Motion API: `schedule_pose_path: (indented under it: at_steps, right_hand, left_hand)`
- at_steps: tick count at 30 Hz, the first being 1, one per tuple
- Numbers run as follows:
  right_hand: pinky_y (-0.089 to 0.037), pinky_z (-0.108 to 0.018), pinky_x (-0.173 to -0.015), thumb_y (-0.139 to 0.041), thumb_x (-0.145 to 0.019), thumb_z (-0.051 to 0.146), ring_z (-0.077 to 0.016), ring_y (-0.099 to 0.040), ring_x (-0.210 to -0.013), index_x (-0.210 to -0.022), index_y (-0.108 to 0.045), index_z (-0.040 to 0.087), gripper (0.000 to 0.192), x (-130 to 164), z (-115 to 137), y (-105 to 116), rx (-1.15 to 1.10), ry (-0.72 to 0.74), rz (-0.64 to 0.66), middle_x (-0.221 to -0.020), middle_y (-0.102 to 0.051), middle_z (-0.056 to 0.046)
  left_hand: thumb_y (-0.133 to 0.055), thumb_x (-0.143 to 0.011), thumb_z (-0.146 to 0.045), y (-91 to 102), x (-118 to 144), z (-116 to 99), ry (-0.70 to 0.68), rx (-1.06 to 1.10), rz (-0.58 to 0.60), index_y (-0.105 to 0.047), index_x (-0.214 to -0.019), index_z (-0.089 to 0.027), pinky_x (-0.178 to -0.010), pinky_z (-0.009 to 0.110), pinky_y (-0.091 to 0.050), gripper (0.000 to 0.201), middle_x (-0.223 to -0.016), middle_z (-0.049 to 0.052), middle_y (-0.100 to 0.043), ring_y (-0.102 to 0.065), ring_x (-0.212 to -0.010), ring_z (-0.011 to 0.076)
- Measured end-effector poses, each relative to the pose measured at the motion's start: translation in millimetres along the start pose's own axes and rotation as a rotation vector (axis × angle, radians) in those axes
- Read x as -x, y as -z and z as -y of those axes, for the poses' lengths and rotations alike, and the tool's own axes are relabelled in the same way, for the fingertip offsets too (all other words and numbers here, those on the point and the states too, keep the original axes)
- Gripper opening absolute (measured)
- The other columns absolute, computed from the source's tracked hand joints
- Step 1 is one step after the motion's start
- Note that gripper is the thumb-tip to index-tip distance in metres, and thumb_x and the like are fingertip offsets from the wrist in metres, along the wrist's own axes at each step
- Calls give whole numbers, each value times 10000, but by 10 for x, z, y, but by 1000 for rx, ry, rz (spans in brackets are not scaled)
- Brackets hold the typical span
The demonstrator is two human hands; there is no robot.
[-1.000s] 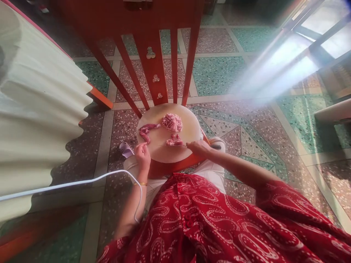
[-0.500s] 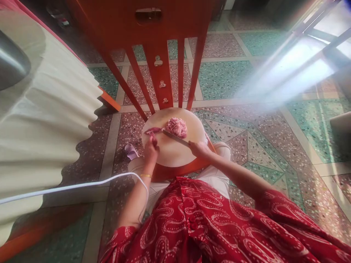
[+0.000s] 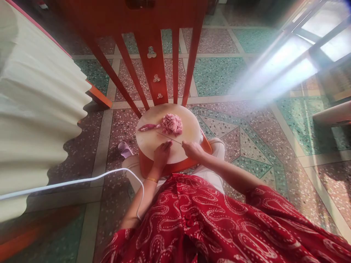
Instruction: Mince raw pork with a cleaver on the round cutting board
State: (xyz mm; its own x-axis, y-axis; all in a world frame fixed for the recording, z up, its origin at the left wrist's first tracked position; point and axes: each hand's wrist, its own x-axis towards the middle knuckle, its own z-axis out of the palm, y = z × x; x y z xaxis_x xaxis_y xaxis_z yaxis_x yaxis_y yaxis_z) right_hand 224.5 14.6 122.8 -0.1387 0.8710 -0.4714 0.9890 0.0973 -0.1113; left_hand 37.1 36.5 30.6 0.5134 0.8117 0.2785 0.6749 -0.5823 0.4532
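Right hand grips the knife, blade low over the round board. Left hand, fingers loosely curled and holding nothing, touches the blade near the meat pile.

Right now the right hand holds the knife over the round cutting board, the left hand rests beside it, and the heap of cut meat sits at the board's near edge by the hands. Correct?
Not quite. In the head view the heap of cut meat sits at the far side of the round cutting board, near the chair back, not by the hands. The rest holds: the right hand holds the knife and the left hand rests beside it.
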Motion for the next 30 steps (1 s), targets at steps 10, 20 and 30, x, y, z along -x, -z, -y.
schedule_pose_path:
  at_steps: [10, 20, 30]
  right_hand:
    - [-429, -251, -599, -289, -929, 167, -200, -648, -785, -1147, -481, 190, 291, 25, 38, 34, 31, 10, 78, -852, -666, -100]
    - [-477, -290, -649, -312, -905, 122, -226, -656, -822, -1171, -463, 168, 310, -252, 141, 81, 20, 133, 108, -876, -671, -115]
    - [-476, -268, -630, -329, -908, 139, -207, -656, -817, -1193, -467, 165, 318, -362, 46, 104, 32, 175, 92, -883, -674, -111]
  left_hand:
    - [-424, -890, -195, -148, 28, 102, 54, 29, -49, -572, -1173, -212, -911, 390, -443, 321, -1135, 91, -614, -537, -1072, 228]
    - [-402, -893, -187, -229, 7, 110, 114, -60, 59, -518, -1254, -235, -786, 354, -447, 382, -1129, 103, -616, -550, -1036, 257]
    - [-410, -901, -214, -232, -11, 108, 119, -108, 30, -586, -1165, -198, -760, 319, -453, 317, -1088, 111, -632, -596, -921, 222]
